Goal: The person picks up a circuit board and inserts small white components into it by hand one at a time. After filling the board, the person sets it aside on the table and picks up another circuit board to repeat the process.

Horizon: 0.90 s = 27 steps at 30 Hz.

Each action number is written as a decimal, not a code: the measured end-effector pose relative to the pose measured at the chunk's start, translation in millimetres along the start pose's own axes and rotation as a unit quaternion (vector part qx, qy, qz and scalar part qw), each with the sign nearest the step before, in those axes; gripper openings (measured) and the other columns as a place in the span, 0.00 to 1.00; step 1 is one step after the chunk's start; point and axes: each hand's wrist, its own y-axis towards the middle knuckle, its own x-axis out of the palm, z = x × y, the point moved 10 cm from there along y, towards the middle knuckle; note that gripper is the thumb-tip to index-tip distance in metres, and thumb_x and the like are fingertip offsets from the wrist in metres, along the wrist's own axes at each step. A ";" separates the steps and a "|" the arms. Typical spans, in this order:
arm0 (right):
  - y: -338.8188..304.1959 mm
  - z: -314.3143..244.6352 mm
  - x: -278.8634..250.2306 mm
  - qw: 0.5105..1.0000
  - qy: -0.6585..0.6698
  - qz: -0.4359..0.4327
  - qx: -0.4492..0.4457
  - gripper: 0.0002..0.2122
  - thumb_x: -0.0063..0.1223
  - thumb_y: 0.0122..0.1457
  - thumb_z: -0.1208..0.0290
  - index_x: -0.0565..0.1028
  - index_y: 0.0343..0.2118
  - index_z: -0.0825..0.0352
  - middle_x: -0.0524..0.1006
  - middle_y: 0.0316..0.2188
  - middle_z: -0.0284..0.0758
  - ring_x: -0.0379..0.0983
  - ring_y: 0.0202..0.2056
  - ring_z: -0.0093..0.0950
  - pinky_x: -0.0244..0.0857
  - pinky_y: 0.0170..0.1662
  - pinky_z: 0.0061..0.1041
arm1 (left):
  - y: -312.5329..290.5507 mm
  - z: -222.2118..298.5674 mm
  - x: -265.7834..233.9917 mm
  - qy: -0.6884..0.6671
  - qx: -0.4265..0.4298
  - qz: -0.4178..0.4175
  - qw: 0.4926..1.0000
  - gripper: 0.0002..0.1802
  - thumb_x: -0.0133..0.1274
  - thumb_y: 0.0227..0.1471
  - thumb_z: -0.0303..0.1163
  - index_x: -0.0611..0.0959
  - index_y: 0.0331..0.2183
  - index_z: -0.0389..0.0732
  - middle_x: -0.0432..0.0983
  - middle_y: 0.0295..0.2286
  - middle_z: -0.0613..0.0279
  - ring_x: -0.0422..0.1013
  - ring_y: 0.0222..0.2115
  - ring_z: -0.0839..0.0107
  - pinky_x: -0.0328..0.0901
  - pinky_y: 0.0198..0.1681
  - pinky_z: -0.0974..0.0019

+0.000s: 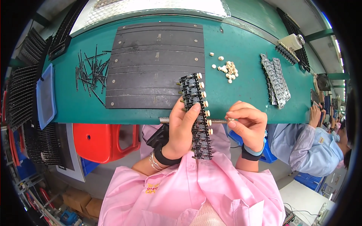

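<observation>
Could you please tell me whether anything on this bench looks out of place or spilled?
Nothing clearly wrong stands out. The untidiest spot is the thin black strips, lying crisscross left of the dark plate; a few round pieces also sit apart from their pile.

at the dial's centre, the ridged strip [199, 130] looks like black plastic, its round caps [205, 104] glossy. at eleven o'clock, the slab [154, 67] is matt, lightly scuffed, its screws [196, 59] shiny metal. the tray [45, 97] at nine is smooth plastic; the stool [94, 143] at eight, glossier plastic. bangles [153, 161] at seven look polished metal; the jacket [184, 177] at six, creased cloth.
</observation>
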 end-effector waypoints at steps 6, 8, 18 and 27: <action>-7.5 12.9 13.8 0.984 0.148 0.008 0.099 0.05 0.52 0.42 0.83 0.70 0.25 0.76 0.70 0.23 0.39 0.65 0.25 0.24 0.60 0.28 0.18 | -0.1 -1.6 -2.7 0.004 -0.004 0.006 1.000 0.10 0.42 0.50 0.31 0.67 0.36 0.39 0.67 0.23 0.67 0.65 0.18 0.82 0.64 0.18 0.78; -10.1 18.0 15.8 0.974 0.191 0.026 0.123 0.06 0.53 0.42 0.81 0.70 0.24 0.75 0.69 0.21 0.39 0.64 0.25 0.25 0.59 0.28 0.19 | 1.2 -1.5 -4.9 0.007 0.001 0.011 1.000 0.10 0.42 0.50 0.31 0.67 0.36 0.39 0.67 0.23 0.67 0.65 0.18 0.83 0.63 0.18 0.79; -12.9 18.0 38.4 0.984 0.131 -0.091 0.079 0.06 0.52 0.43 0.85 0.70 0.26 0.76 0.70 0.25 0.39 0.67 0.27 0.24 0.61 0.31 0.19 | 3.4 0.3 -12.3 0.027 0.026 0.037 0.999 0.09 0.41 0.51 0.30 0.67 0.35 0.39 0.66 0.24 0.70 0.63 0.21 0.86 0.62 0.22 0.81; -11.6 10.1 38.8 0.993 0.036 -0.115 0.021 0.06 0.52 0.42 0.85 0.71 0.27 0.75 0.72 0.23 0.37 0.68 0.26 0.22 0.62 0.30 0.16 | 1.9 1.5 -12.7 0.024 0.038 0.031 0.999 0.09 0.42 0.51 0.30 0.67 0.35 0.39 0.66 0.24 0.69 0.64 0.21 0.85 0.62 0.22 0.80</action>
